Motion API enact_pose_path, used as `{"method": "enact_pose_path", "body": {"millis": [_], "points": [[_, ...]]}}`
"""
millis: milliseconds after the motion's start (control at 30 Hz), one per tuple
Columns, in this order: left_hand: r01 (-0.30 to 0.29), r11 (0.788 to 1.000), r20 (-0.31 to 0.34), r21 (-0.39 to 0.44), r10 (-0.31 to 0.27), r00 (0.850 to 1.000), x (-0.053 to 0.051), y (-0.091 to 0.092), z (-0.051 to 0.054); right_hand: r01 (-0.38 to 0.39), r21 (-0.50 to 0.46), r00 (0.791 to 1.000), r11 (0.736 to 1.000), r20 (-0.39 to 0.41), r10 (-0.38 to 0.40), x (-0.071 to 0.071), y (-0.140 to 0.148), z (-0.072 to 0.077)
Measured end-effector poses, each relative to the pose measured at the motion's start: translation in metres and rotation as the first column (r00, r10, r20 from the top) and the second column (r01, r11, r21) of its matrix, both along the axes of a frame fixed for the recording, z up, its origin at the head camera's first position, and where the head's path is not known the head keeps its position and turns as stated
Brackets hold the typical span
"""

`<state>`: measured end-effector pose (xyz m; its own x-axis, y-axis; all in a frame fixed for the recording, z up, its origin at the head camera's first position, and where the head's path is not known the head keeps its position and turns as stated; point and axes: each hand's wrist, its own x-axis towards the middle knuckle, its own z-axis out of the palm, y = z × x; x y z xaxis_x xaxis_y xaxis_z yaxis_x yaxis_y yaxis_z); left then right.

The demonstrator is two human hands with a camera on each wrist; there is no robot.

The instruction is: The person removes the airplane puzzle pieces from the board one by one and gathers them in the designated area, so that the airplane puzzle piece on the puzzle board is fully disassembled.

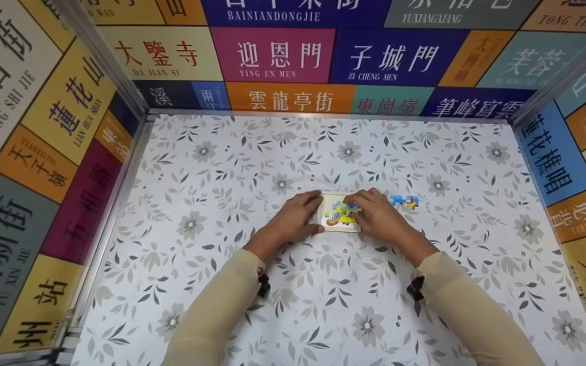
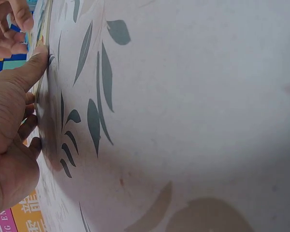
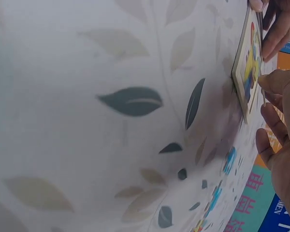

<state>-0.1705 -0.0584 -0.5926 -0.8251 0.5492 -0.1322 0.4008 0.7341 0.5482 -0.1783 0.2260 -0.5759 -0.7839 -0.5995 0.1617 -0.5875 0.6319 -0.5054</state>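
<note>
A small jigsaw puzzle in a pale wooden tray [image 1: 341,229] lies on the table, partly filled with yellow, blue and red picture pieces. My left hand [image 1: 295,217] holds the tray at its left side, thumb at the near corner and fingers at the far corner. Over the tray's right part, my right hand [image 1: 378,216] bends its thumb and fingers around a thin puzzle piece [image 3: 264,96], which they mostly hide. The right wrist view shows the tray edge-on, with the right thumb [image 3: 270,81] close to its surface.
Loose blue, yellow and red puzzle pieces [image 1: 405,202] lie right of the tray, beyond the right hand. A white tablecloth [image 1: 252,168] with grey flowers and leaves covers the table. Colourful panels [image 1: 280,56] with Chinese lettering stand at the back and both sides.
</note>
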Motion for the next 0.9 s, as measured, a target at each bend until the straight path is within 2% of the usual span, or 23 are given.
{"method": "enact_pose_path", "body": {"millis": [233, 533, 767, 900], "points": [[0.000, 1.000, 0.002, 0.002, 0.000, 1.000, 0.000, 0.000, -0.002, 0.027, -0.022, 1.000, 0.999, -0.012, -0.027, 0.003, 0.021, -0.003], [0.004, 1.000, -0.007, 0.025, -0.004, 1.000, 0.001, -0.002, -0.003, 0.083, 0.009, 0.996, 0.996, -0.039, -0.083, 0.010, 0.043, -0.005], [0.001, 1.000, -0.004, 0.018, -0.001, 1.000, 0.001, -0.001, -0.003, 0.109, 0.040, 0.994, 0.993, 0.016, -0.109, 0.014, 0.054, -0.004], [-0.002, 1.000, 0.005, 0.012, 0.002, 1.000, 0.000, -0.001, -0.003, 0.109, 0.046, 0.994, 0.993, 0.008, -0.109, 0.016, 0.059, -0.005]]}}
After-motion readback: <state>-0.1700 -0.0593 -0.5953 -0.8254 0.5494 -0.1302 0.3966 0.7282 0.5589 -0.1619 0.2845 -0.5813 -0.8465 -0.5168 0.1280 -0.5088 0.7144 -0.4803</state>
